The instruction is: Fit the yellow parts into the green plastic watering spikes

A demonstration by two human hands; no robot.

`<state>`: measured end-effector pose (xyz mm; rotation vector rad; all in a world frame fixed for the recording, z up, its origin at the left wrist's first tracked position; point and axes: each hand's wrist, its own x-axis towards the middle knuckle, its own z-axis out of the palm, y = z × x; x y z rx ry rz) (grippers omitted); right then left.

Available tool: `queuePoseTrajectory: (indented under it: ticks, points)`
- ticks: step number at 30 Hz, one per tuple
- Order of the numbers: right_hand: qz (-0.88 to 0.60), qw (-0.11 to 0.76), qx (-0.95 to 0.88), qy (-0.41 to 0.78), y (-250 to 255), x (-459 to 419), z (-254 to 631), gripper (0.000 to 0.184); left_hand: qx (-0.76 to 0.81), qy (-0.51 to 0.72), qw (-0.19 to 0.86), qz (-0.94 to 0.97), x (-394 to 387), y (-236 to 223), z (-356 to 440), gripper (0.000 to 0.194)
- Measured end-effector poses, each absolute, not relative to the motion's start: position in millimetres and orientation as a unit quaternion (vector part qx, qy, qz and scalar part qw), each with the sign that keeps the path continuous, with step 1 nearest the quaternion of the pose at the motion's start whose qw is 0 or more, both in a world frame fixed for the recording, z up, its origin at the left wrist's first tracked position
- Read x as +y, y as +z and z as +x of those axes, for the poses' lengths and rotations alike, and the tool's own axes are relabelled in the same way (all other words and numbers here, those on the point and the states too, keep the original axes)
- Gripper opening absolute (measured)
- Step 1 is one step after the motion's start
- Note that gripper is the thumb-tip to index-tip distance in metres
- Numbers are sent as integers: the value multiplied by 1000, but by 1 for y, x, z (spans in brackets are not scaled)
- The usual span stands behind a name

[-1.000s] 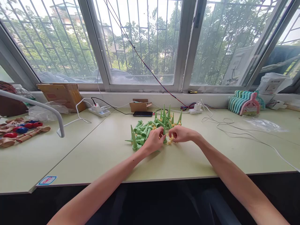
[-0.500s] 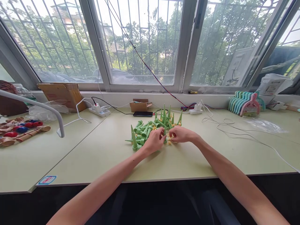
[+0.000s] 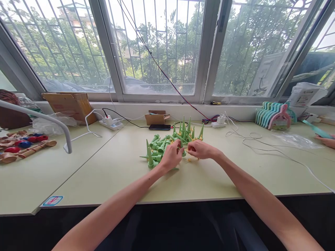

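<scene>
My left hand (image 3: 171, 155) is closed around a green plant watering spike (image 3: 182, 143), its pointed end up. Just to the right, my right hand (image 3: 202, 149) is pinched close to the spike's base; a bit of yellow shows at its fingertips, too small to make out fully. Beside and behind my left hand lies a heap of green watering spikes (image 3: 157, 153), some on their sides. Several more spikes with yellow parts (image 3: 188, 130) stand upright behind my hands. Small loose yellow pieces (image 3: 189, 160) lie on the table below my fingers.
A phone (image 3: 159, 127) and a small open cardboard box (image 3: 157, 118) are behind the heap. White cables (image 3: 259, 137) and pastel hangers (image 3: 272, 116) lie right. Another person's hand (image 3: 326, 140) holds a teal item at the right edge. Wooden toys (image 3: 26, 148) lie left.
My hands have shifted slightly, with the right fingertips now close against the base of the spike in my left hand. Another person's hand with a teal item has come in at the right edge.
</scene>
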<state>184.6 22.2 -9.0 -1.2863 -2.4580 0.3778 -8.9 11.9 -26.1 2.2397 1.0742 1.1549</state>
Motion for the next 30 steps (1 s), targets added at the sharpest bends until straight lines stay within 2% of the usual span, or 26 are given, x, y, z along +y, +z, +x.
queuePoseTrajectory:
  ticks: [11, 30]
  points:
    - [-443, 315, -822, 172, -11, 16, 169, 14, 426, 475, 251, 728, 18, -24, -11, 14]
    - [-399, 335, -836, 174, -12, 16, 166, 12, 433, 486, 252, 716, 19, -24, -11, 14]
